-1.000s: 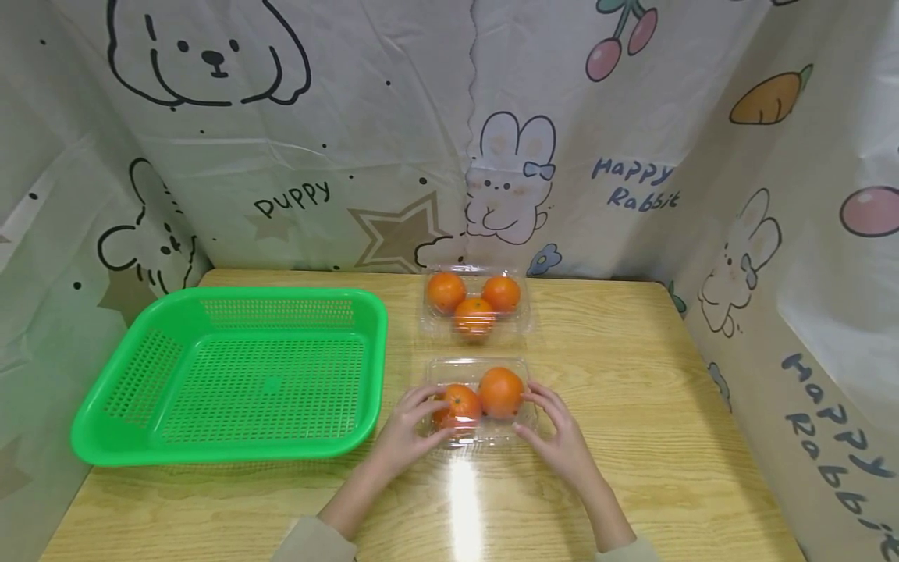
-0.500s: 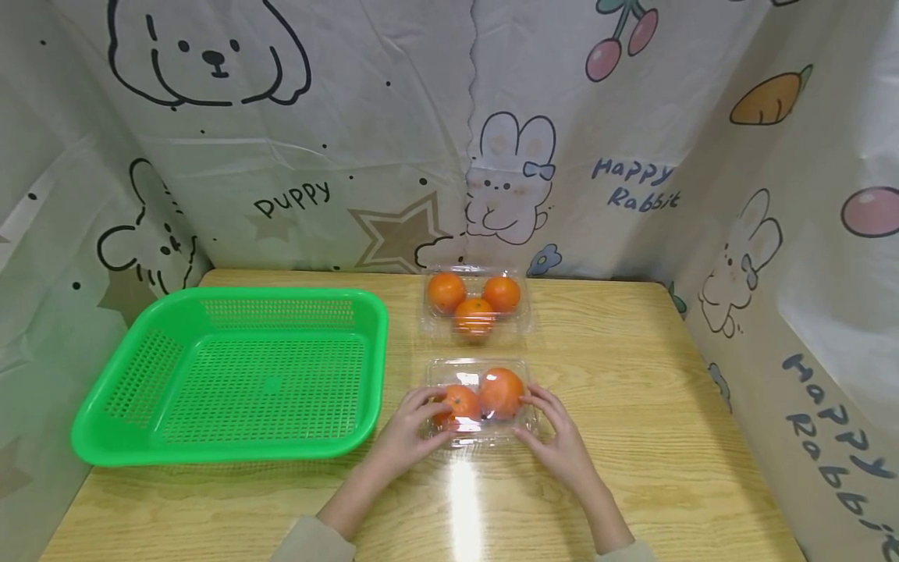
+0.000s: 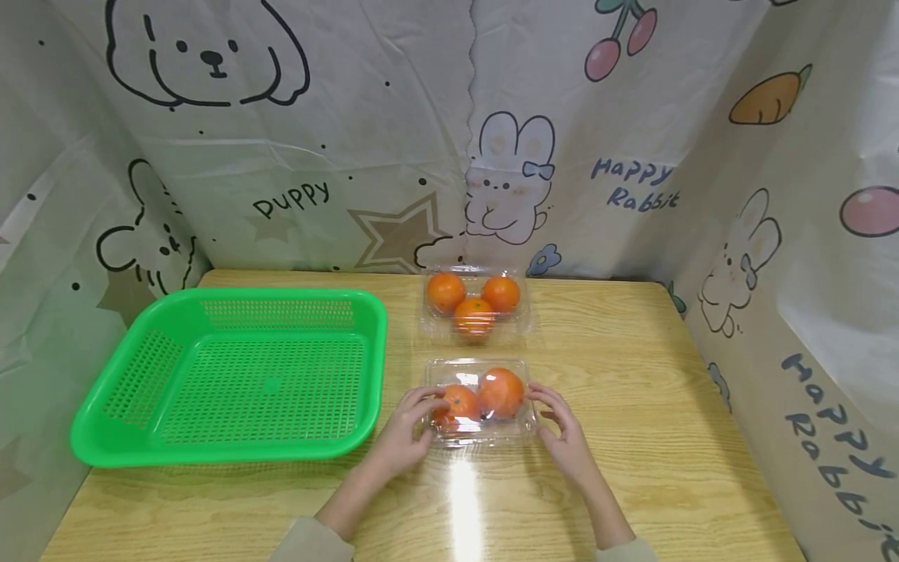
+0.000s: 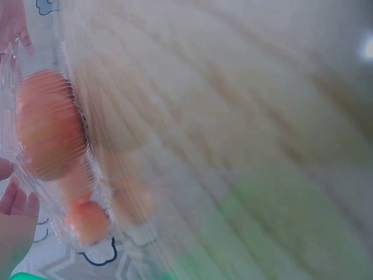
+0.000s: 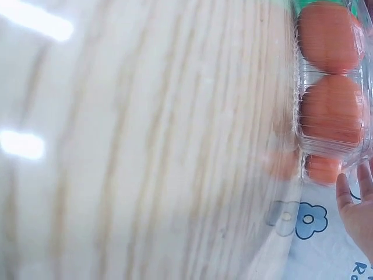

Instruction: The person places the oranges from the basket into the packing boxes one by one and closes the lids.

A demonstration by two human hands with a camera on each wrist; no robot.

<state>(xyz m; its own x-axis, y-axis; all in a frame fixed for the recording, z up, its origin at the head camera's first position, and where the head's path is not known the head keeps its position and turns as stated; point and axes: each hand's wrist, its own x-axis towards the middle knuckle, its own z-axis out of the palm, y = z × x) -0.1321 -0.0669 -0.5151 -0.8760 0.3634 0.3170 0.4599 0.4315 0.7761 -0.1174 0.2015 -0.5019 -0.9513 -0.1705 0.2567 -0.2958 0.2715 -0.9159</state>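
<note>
A clear plastic clamshell box (image 3: 502, 432) with two oranges lies on the table in the head view, its lid down over them. One orange (image 3: 460, 404) is at the left, the other (image 3: 502, 393) at the right. My left hand (image 3: 406, 433) is at the box's left side, fingertips over the lid's edge and thumb by the front corner. On the opposite side, my right hand (image 3: 566, 439) has its fingertips right at the box's edge, fingers loosely bent. The wrist views show the oranges through the ribbed plastic, with the left hand (image 4: 18, 227) and right hand (image 5: 358, 213) partly cut off.
Farther back stands a second clear clamshell box (image 3: 523, 324) holding three oranges. A green plastic basket (image 3: 379, 375) fills the table's left side. The wooden table (image 3: 632, 390) is bounded at the back and sides by printed cloth (image 3: 337, 140).
Both thumbs have drawn outward from the box's front edge toward its sides. Glare now shows on the lid over the oranges. The box has stayed in place.
</note>
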